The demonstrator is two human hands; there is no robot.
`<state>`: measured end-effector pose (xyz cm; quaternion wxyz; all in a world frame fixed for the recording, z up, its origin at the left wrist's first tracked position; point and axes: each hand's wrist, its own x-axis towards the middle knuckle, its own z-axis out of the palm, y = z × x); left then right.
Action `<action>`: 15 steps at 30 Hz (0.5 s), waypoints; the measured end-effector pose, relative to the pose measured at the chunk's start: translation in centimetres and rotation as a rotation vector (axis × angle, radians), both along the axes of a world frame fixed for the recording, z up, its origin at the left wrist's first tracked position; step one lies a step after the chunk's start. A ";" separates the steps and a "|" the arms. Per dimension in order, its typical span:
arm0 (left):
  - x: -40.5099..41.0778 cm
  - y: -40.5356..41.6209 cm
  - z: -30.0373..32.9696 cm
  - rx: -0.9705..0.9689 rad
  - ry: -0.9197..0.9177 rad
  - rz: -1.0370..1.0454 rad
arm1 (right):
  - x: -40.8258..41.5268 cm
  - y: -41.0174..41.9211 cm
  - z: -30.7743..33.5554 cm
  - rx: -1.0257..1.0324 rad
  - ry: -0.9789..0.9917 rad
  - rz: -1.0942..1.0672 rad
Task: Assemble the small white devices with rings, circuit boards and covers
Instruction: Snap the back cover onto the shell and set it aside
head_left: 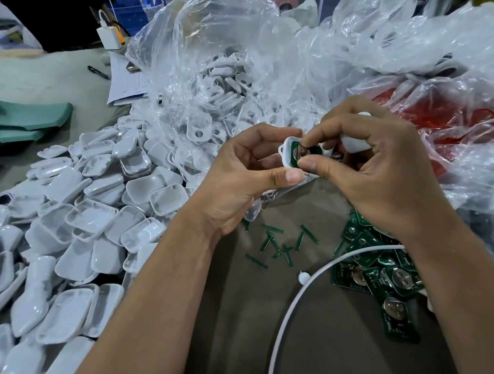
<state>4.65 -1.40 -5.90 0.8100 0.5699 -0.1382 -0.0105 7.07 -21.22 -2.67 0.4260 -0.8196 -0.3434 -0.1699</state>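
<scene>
1. White cable (297, 298) curving across the brown table (262, 316), lower right.
2. Far left, stacked green plastic pieces (29, 118).
3. Back there: a white charger (109, 38), a black pen (98, 72), papers (125, 80) just beside it.
4. Blue crate (126, 14) behind.

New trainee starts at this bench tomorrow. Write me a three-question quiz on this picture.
1. True or false: the left hand holds a white shell with a green board in it.
2. Which lies under the right forearm? A. red bag B. loose boards C. pen
3. Fill in: the pile of white covers lies to the person's ____.

Key
1. True; the right hand pinches the board with thumb and forefinger.
2. B; the red bag lies farther back on the right, and the pen lies far left.
3. left
</scene>
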 end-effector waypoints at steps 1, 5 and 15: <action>0.0 0.0 0.0 0.001 -0.001 -0.002 | 0.0 0.0 0.0 0.001 0.004 -0.002; 0.0 0.0 -0.1 0.015 -0.014 0.014 | 0.0 0.0 -0.1 0.000 0.009 -0.011; -0.2 -0.6 -0.2 0.014 -0.016 0.064 | 0.0 0.0 -0.2 0.048 0.076 0.006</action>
